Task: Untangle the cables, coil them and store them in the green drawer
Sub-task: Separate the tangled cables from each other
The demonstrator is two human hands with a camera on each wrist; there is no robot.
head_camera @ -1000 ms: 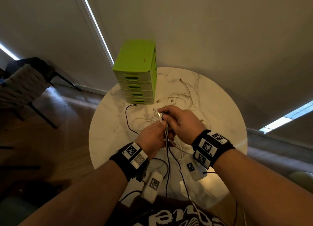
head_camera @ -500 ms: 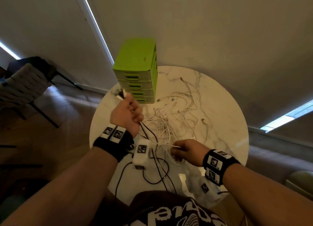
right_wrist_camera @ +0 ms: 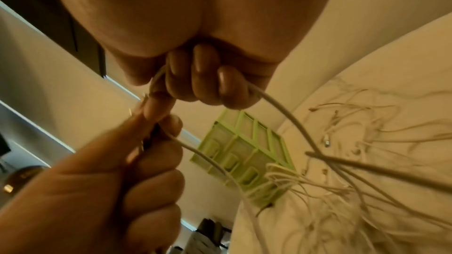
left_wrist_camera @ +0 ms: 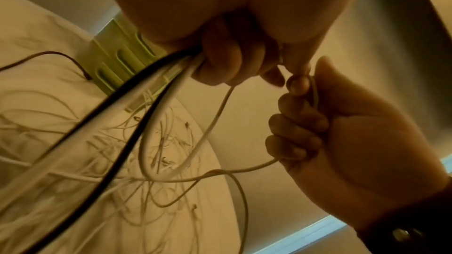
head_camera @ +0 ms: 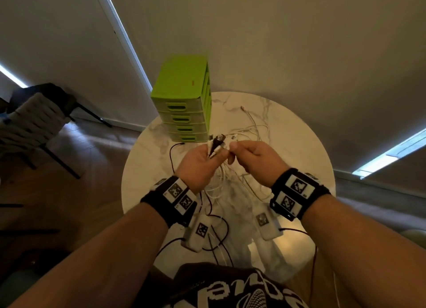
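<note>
Beige walls (head_camera: pixel 276 42), wood floor (head_camera: pixel 69 169), dark chair (head_camera: pixel 34 123), round marble table (head_camera: pixel 299 146)

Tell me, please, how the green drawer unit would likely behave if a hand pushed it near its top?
The green drawer unit looks tall and narrow, so it may tip. It seems thin plastic, probably light, and might slide on the smooth marble table.

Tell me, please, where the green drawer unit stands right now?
In the head view, the green drawer unit stands at the far left edge of the round marble table, just beyond the left hand.
</note>
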